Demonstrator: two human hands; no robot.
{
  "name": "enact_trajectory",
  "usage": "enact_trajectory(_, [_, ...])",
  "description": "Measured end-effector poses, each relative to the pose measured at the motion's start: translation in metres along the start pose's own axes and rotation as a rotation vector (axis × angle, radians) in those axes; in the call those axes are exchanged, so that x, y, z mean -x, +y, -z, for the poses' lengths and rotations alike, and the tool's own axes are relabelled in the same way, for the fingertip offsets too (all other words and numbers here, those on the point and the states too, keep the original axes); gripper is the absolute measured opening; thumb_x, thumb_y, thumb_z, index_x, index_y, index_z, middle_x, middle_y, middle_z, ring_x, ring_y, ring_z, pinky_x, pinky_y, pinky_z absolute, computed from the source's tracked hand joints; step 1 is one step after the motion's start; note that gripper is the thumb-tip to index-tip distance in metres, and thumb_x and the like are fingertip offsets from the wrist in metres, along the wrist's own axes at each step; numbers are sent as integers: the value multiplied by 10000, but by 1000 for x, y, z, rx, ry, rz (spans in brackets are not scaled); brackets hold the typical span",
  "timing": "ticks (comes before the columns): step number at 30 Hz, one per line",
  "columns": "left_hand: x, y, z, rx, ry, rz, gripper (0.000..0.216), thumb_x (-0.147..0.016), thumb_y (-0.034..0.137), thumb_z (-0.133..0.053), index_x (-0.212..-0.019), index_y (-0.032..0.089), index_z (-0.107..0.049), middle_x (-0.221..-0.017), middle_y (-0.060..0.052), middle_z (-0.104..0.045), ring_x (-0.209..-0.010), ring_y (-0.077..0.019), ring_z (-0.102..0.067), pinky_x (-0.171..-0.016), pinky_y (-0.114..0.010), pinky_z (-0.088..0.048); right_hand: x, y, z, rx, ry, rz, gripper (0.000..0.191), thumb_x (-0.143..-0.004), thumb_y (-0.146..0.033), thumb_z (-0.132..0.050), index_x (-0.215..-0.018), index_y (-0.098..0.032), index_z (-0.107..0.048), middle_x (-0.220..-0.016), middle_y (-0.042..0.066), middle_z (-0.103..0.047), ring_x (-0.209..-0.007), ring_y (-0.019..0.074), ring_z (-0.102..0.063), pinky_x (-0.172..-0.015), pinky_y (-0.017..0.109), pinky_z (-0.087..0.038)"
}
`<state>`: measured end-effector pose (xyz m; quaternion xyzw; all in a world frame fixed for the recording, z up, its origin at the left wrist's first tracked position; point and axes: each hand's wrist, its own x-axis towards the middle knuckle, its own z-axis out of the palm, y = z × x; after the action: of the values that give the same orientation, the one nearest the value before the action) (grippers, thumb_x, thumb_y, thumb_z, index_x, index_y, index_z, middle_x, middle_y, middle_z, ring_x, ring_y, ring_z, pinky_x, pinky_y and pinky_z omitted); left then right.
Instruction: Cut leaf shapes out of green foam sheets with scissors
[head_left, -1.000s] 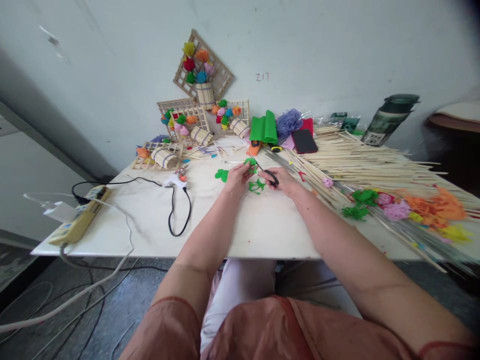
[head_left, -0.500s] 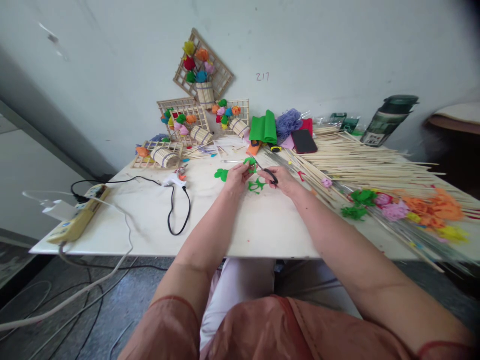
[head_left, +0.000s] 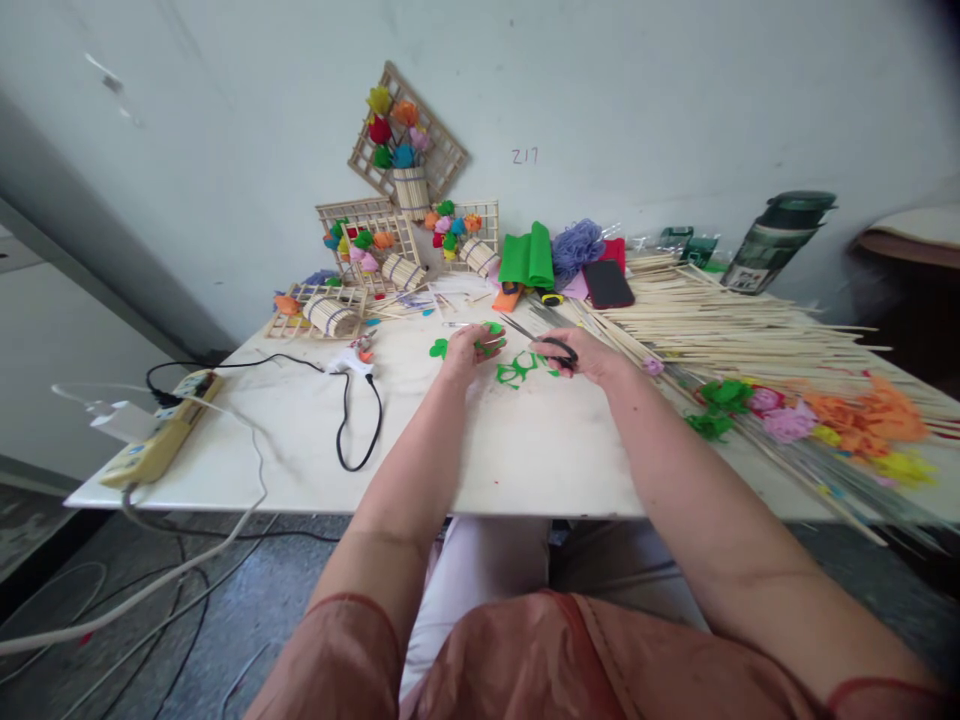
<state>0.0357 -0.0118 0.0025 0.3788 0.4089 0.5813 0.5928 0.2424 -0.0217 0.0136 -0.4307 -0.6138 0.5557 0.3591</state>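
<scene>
Black-handled scissors (head_left: 559, 352) are gripped in my right hand (head_left: 587, 355), their blades pointing left and away from me. My left hand (head_left: 471, 350), just left of the blade tips, pinches a piece of green crepe paper (head_left: 492, 328) that shows around its fingers. Beside that hand, partly behind it, a rounded green cut-out (head_left: 438, 348) lies on the white table (head_left: 540, 440). Between the hands lie green paper offcuts (head_left: 516, 371) with holes in them. Another small green scrap sits just under the scissor handles.
A hot glue gun (head_left: 352, 362) with a black cord lies left, near a power strip (head_left: 161, 430). Stick-and-flower lattices (head_left: 375, 240) stand behind. Green paper roll (head_left: 527, 256), phone (head_left: 608, 284), bamboo sticks (head_left: 697, 310), paper flowers (head_left: 795, 418) and a bottle (head_left: 780, 240) occupy the right.
My right hand has drawn the scissors slightly right, away from the paper in my left hand. My left hand has shifted slightly left, over the cut-out, and more offcuts show between the hands.
</scene>
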Motion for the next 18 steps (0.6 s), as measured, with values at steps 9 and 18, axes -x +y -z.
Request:
enact_trajectory(9, [4,0,-8,-247,-95,-70,143,-587,261,-741,-657,168,-658,-692,-14,-674,-711,-134,-623,-706,-245,-420,13,-24,13,63,296,-19,278,-713,-336,-792,-697,-135,-600,-478,-12,-543,-338,51,-432,-299,176,-232])
enact_trajectory(18, [5,-12,-13,-275,-155,-92,314,-535,356,-836,-689,158,-647,-640,22,-603,-599,-80,-518,-614,-232,-392,-4,-5,8,122,322,56,360,-648,-178,-826,-959,-133,-651,-557,-37,-582,-454,74,-532,-342,141,-262])
